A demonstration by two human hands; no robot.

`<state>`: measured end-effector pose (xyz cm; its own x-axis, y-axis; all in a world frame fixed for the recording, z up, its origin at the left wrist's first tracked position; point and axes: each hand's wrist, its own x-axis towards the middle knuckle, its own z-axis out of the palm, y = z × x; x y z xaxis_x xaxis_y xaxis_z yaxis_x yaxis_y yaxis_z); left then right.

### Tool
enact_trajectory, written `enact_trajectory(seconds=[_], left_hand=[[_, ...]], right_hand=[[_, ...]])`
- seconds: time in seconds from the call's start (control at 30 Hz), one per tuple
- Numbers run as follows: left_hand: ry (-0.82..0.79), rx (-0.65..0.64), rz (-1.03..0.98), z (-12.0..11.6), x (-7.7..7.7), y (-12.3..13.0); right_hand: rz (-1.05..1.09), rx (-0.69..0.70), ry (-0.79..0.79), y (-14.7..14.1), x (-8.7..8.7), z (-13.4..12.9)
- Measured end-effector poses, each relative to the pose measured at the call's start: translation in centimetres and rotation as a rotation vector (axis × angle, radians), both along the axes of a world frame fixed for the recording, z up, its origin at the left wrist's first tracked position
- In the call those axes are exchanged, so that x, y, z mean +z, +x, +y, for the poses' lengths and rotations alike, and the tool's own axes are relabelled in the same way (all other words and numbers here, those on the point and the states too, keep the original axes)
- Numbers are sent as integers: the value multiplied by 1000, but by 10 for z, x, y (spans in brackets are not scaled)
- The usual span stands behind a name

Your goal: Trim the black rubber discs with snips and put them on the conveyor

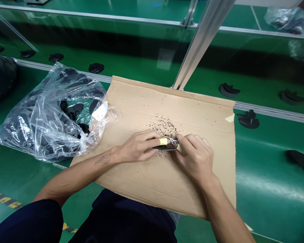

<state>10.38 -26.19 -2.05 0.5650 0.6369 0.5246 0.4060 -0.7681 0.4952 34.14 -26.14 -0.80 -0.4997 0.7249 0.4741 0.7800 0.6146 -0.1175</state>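
My left hand (142, 145) is closed on a dark, curved plastic part (164, 147), mostly hidden by the fingers. Yellow tape wraps one of its fingers. In my right hand (196, 153) is a small pair of nippers (173, 141), its metal jaws touching or very close to the part's upper edge. The fingers hide most of its handles. Both hands are over a brown cardboard sheet (131, 182), where many tiny black scraps (164, 125) lie scattered, densest just beyond the hands.
A clear plastic bag (40, 118) of black parts lies left of the cardboard, overlapping its edge. Black plastic parts (248, 119) sit on the green bench (266, 168) at the right, others on the belt (142, 72) beyond the metal rail. A metal post (202, 40) rises behind the cardboard.
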Motion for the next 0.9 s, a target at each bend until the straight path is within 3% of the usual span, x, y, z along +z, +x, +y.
enact_trajectory(seconds=[0.17, 0.27, 0.43, 0.57, 0.77, 0.9], left_hand=[[-5, 21, -18, 0, 0, 0], [-69, 26, -102, 1, 3, 0], [-481, 79, -277, 1, 7, 1], [-777, 4, -468, 1, 4, 3], [-1013, -101, -610, 5, 2, 2], [-1226, -34, -657, 9, -2, 1]], right_hand=[[-23, -23, -15, 1, 0, 0], [94, -29, -60, 0, 1, -1], [549, -42, -340, -9, 7, -3], [818, 24, -613, -14, 10, -4], [885, 77, -746, -18, 7, -5], [877, 60, -770, -18, 10, -5]])
